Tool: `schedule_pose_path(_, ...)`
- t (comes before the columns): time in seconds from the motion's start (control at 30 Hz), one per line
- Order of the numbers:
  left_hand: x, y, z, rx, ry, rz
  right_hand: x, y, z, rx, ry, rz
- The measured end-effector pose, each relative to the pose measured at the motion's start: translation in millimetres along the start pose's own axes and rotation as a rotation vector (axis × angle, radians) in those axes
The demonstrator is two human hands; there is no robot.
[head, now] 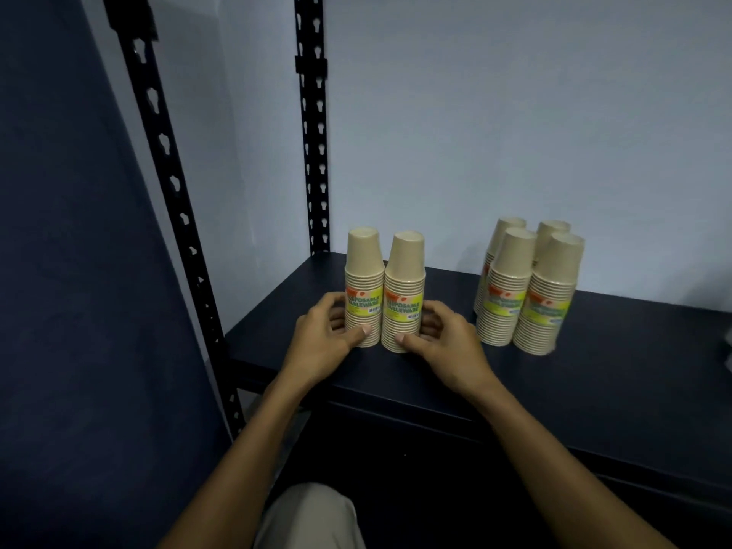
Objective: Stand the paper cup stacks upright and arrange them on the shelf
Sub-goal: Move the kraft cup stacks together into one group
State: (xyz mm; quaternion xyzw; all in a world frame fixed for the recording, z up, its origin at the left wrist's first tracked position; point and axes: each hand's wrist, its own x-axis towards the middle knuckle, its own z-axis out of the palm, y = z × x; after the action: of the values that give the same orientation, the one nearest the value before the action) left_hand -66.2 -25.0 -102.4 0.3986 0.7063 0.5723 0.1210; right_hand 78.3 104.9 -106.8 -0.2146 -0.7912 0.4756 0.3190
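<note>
Left hand point(323, 336) gripping one upright tan paper cup stack point(363, 287), right hand point(443, 342) gripping its touching twin stack point(404, 293), both standing on dark metal shelf point(594, 374)

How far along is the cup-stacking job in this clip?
Done: four stacks stand upright, grouped on the shelf. In hand: the left hand and right hand each grip one of two upright stacks side by side. Left: probably only placing them; no lying stack shows.

Two stacks point(384, 291) left on shelf point(594, 382); four stacks point(527, 287) right
</note>
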Motion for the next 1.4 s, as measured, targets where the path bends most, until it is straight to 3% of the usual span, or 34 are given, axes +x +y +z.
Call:
schedule_pose_path(0.3,-26.3,33.7,67.7,-0.065,-0.213,0.047,-68.5,5.1,-82.2,-0.001,0.139,0.098)
schedule_pose_path(0.6,-27.4,53.9,128.8,-0.076,-0.272,0.063,-91.3,11.2,-137.7,-0.061,0.286,0.164)
schedule_pose_path(0.87,-26.7,59.0,143.0,0.044,-0.199,0.109,-87.5,15.4,-140.3,-0.101,0.336,0.186)
schedule_pose_path(1.4,-20.0,48.1,138.1,0.041,-0.212,0.004,-88.8,15.4,-134.2,-0.015,0.404,0.205)
